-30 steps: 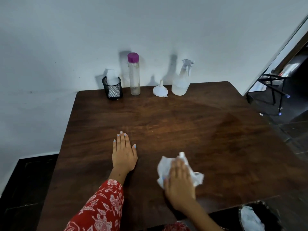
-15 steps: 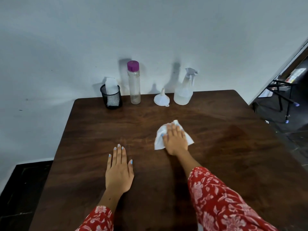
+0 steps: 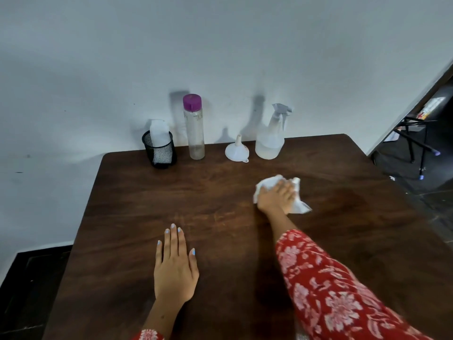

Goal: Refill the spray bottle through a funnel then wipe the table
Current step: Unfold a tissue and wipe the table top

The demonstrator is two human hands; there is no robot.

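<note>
Right hand (image 3: 275,196) pressing a crumpled white tissue (image 3: 297,204) onto the dark wooden table (image 3: 147,204), fingers laid over it; left hand (image 3: 175,266) flat, fingers straight, nearer the front edge. Along the back edge by the wall: spray bottle (image 3: 270,136), upturned funnel (image 3: 237,149) just beside it, purple-capped bottle (image 3: 194,126), black mesh cup (image 3: 159,150).

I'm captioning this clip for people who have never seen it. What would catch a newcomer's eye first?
The red floral sleeve reaching from the lower right, its right hand pressing a crumpled white tissue on the dark wooden table. Next, the left hand lying flat at near centre. Against the back wall, the purple-capped bottle stands tallest, left of the funnel and spray bottle.
</note>
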